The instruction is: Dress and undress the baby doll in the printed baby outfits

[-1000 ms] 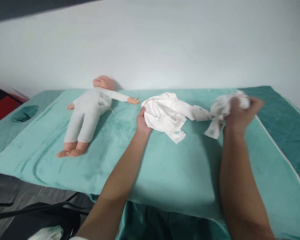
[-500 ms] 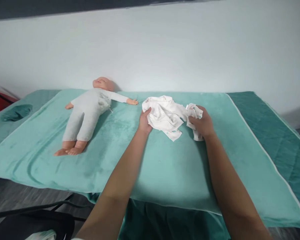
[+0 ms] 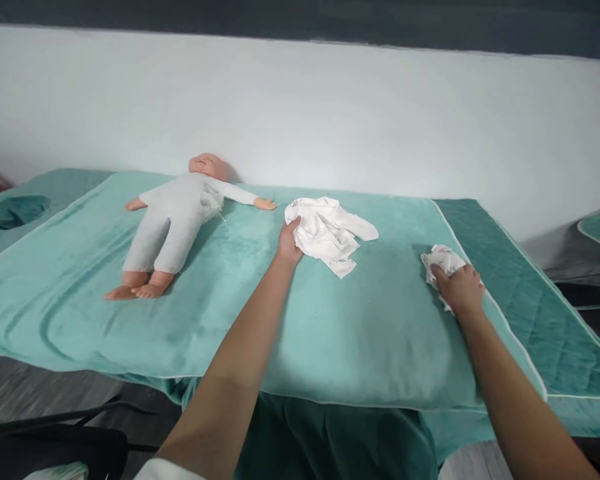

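My left hand (image 3: 291, 241) grips the left edge of a white baby shirt (image 3: 325, 227), which lies loosely spread with a long sleeve reaching to the right. Well to the right, my right hand (image 3: 460, 285) is closed around a bunched white piece of baby clothing (image 3: 445, 260) with a small print; its exact kind cannot be made out. On the left, a baby doll (image 3: 180, 200) with a white cloth body lies on its back, one arm stretched toward the shirt.
Everything lies on a bed with a light green cover (image 3: 370, 347). A darker quilted green part (image 3: 540, 320) shows at the right. Behind stands a white wall (image 3: 300, 113). A dark chair (image 3: 55, 447) is at the lower left.
My right hand has carried the bunched clothing to the right, away from the white shirt. My left hand stays on the shirt. The view has shifted somewhat to the right.
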